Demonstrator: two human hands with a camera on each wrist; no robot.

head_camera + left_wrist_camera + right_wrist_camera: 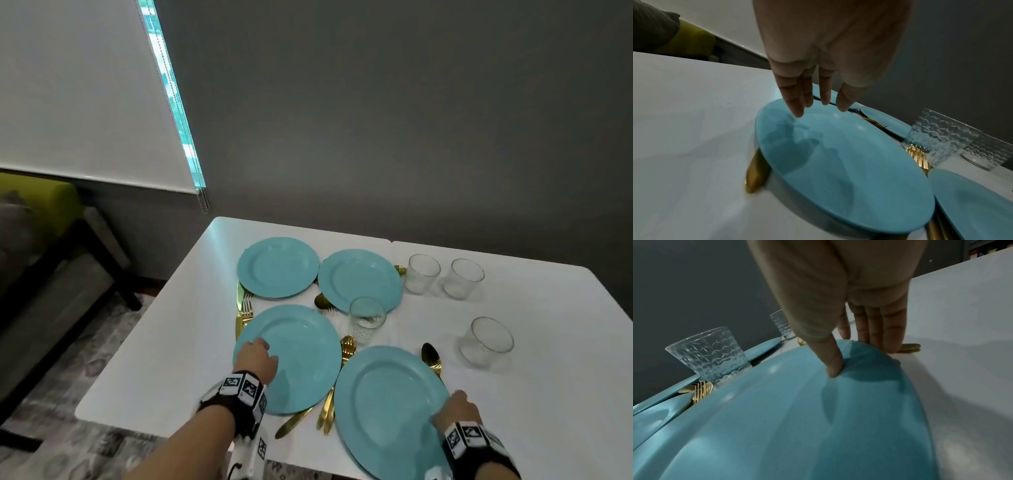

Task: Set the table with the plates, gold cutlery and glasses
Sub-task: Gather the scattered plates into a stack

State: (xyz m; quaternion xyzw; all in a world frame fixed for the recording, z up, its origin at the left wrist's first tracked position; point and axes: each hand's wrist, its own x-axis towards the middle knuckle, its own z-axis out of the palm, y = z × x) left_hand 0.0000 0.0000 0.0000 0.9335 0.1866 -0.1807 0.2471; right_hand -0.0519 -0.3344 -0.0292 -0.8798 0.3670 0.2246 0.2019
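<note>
Four teal plates lie close together on the white table (154, 342), with gold cutlery partly hidden under and between them. My left hand (255, 359) (822, 97) hovers with straight fingers over the far-left rim of the near-left plate (301, 359) (838, 162), holding nothing. My right hand (457, 407) (857, 353) pinches the right rim of the near-right plate (383, 404) (797, 426), thumb (833, 368) on top, the other fingers (879, 331) down behind the rim. Gold forks (346, 346) and a gold knife (294, 421) lie between these two plates. A gold spoon (431, 356) sits just beyond my right hand.
Two more plates (278, 266) (359, 279) lie at the back. One glass (367, 318) stands between the plates, with three others (421, 273) (463, 278) (486, 341) to the right. More gold cutlery (245, 308) pokes out at the left. The near-right plate overhangs the table's front edge.
</note>
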